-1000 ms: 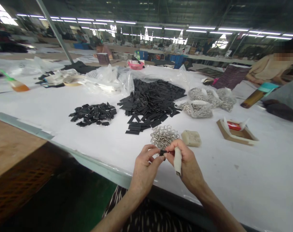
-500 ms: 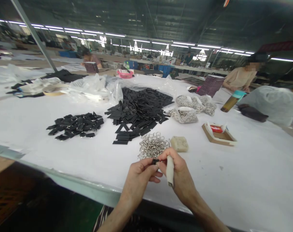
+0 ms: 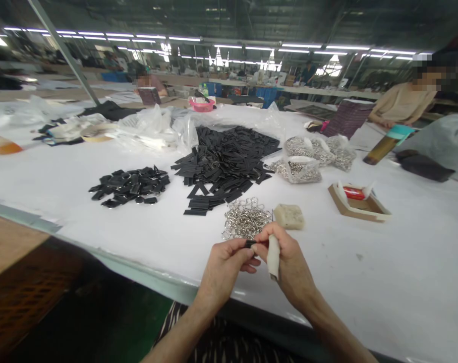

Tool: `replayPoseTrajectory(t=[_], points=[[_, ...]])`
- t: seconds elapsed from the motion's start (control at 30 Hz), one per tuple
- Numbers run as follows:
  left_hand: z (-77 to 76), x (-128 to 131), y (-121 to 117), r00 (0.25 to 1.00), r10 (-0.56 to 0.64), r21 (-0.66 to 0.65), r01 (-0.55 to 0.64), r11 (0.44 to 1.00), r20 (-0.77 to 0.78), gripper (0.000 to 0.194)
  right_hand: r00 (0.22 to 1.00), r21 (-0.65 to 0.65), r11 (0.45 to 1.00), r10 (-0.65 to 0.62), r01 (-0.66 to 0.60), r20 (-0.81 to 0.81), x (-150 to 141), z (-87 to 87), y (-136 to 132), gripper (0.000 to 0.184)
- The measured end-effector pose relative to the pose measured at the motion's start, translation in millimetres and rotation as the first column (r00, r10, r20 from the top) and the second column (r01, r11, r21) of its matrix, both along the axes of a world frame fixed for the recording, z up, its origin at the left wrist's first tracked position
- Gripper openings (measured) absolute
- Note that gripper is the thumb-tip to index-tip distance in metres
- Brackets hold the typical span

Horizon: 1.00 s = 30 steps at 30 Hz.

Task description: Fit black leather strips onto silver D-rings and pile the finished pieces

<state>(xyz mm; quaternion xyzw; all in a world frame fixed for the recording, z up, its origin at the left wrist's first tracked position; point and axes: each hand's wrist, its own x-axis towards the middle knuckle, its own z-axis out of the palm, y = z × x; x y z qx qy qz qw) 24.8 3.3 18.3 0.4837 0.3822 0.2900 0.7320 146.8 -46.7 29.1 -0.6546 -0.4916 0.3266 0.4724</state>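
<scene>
Together, the two hands meet at the near side of the white surface (image 3: 350, 272), just in front of a heap of silvery metal rings (image 3: 246, 219). The left hand (image 3: 223, 267) has its thumb and forefinger pinching a small black piece (image 3: 250, 243), its other fingers curled beneath. The right hand (image 3: 285, 257) brings its thumb and forefinger to the same piece, its grip closed at that piece's right end, and also carries a pale wrapped handle (image 3: 273, 257) that slants down across the palm; what the handle ends in looks hidden by the fingers, so I cannot tell its tip. The black piece sits between the fingertips of both hands, above the surface. Just beside the rings, on their right, lies a cream-coloured block (image 3: 289, 217), and farther right an open cardboard box (image 3: 359, 206) holds a red item (image 3: 353, 192). Beyond the rings spreads a big pile of flat black strips (image 3: 232, 156), with a smaller heap of black looped pieces (image 3: 132, 185) well to its left. Clear bags of metal rings (image 3: 299, 170) lie to the right of the strips, and a bottle with a blue lid (image 3: 384, 146) leans farther right, near a person in a beige top (image 3: 403, 103).
</scene>
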Motion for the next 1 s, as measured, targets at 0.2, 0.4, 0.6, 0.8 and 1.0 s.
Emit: replayPoseTrajectory(t=[0.2, 0.4, 0.6, 0.8, 1.0], points=[[-3.2, 2, 2, 0.997, 0.08, -0.069, -0.078, 0.995, 0.018, 0.009, 1.0, 0.039, 0.999, -0.019, 0.018, 0.01, 0, -6.8, 2, 0.006], [-9.8, 3, 6, 0.995, 0.092, -0.076, -0.089, 0.993, 0.032, 0.009, 1.0, 0.043, 0.999, -0.026, 0.026, 0.009, -2, -12.7, 8, 0.005], [-13.6, 4, 11, 0.994, 0.099, -0.095, -0.095, 0.991, 0.041, 0.01, 0.999, 0.031, 0.999, -0.045, 0.045, 0.016, -2, -14.2, 11, 0.006], [-17.5, 6, 12, 0.991, 0.12, -0.093, -0.114, 0.989, 0.056, 0.01, 0.999, 0.03, 0.998, -0.052, 0.053, -0.012, -4, -17.2, 16, 0.006], [-15.6, 7, 14, 0.99, 0.138, -0.124, -0.134, 0.983, 0.026, 0.008, 0.999, 0.017, 0.998, -0.052, 0.052, 0.01, 1, -15.6, 15, 0.006]])
